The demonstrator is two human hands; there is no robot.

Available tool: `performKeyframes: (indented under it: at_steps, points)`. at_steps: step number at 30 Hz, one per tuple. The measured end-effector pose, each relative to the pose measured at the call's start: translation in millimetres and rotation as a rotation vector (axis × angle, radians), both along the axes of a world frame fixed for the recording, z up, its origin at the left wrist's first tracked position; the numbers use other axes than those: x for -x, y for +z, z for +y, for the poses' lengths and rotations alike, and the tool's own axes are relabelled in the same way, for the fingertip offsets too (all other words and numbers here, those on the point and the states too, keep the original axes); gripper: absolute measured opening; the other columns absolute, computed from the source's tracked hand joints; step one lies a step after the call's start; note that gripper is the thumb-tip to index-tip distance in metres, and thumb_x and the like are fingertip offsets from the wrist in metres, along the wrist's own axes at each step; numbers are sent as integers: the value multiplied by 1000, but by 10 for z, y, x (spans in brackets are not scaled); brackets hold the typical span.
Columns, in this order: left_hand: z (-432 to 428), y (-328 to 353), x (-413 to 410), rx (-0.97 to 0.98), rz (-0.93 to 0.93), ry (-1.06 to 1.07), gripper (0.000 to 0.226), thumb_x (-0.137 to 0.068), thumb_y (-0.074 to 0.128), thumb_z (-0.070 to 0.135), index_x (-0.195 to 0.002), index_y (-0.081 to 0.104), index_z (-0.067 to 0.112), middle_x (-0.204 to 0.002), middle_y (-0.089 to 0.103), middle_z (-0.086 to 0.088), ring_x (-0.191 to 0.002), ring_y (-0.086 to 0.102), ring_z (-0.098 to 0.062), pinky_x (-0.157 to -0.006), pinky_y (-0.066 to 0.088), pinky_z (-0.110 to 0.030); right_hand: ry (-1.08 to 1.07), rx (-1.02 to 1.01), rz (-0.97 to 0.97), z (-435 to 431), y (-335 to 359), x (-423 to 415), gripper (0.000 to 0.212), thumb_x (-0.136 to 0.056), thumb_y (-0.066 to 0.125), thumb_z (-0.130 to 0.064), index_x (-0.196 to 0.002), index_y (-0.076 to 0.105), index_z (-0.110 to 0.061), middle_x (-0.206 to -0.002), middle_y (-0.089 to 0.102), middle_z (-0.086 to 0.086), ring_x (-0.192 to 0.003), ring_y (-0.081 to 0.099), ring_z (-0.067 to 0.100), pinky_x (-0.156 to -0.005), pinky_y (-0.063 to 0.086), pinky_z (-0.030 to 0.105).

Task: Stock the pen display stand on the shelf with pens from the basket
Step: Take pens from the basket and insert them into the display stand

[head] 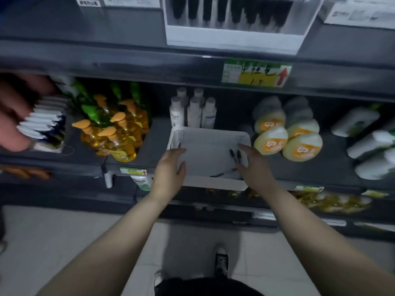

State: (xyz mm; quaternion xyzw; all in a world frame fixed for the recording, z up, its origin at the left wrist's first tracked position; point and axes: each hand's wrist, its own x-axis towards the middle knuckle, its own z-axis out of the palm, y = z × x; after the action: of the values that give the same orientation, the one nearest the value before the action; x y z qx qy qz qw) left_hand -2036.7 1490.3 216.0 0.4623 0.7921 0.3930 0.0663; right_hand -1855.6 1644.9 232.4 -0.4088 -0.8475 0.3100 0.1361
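Both left hand (168, 170) and right hand (253, 165) rest open on the basket (213, 185).

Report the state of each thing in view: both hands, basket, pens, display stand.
left hand: open, fingers at the basket's left rim.
right hand: open, fingers reaching into the basket beside the pens.
basket: on the lower shelf, holding only a few pens.
pens: lying loose in the basket, not gripped.
pen display stand: on the upper shelf, holding dark pens, blurred.
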Motion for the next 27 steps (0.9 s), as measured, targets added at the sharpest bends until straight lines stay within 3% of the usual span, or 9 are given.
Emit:
performKeyframes:
  at_steps: [4,9,12,15,18,22,24,27]
  points:
    - [182,-92,-90,-18,1,65,33,-84,54,0,-116,60,3,-114,61,-14,-107,57,-29,-93,35,-17,183,-16,-287,356,-272,192,54,-85,60,-11,-137,44,-11,-135,46,13,-123,44,30,-100,37,29]
    - [325,-195,-203,-1,67,146,34,-81,57,2,-114,62,5,-112,62,-12,-102,59,-29,-91,36,-22,377,-42,-686,539,-509,480,71,-84,62,-27,-144,26,-14,-147,25,15,-132,30,33,-106,36,44]
    - [343,-253,-217,11,72,175,34,-80,57,3,-114,61,5,-113,62,-12,-103,58,-30,-92,39,-27,443,-76,-777,541,-579,524,53,-87,58,-18,-136,39,-10,-143,28,14,-130,31,33,-104,39,44]
    - [339,-281,-229,20,55,194,35,-81,54,4,-115,60,6,-116,60,-11,-106,57,-29,-94,41,-31,517,-244,-707,511,-585,531,24,-85,54,-4,-108,61,-9,-123,41,11,-118,39,31,-93,44,40]
    - [390,-270,-207,98,86,191,36,-81,53,8,-116,61,8,-116,62,-11,-107,56,-30,-94,41,-32,613,-365,-594,543,-588,538,14,-82,57,-5,-91,65,-12,-107,47,7,-106,43,28,-83,42,38]
    - [665,-151,-214,464,107,-36,42,-92,54,25,-133,52,14,-129,58,-11,-120,51,-32,-104,34,-37,646,-319,-254,579,-559,540,8,-82,65,-12,-87,70,-9,-100,55,8,-100,47,30,-80,37,38]
    - [826,-123,-230,723,67,-133,46,-95,50,35,-138,45,18,-130,57,-11,-118,52,-32,-99,39,-36,628,-305,-160,572,-512,529,10,-82,66,-12,-89,72,-8,-99,58,9,-99,49,31,-81,35,37]
    - [990,-77,-241,860,-126,-179,29,-98,44,29,-117,56,12,-109,60,-9,-101,56,-28,-84,44,-31,591,-247,-144,589,-468,520,15,-84,65,-14,-97,72,-10,-104,59,7,-103,50,28,-86,39,37]
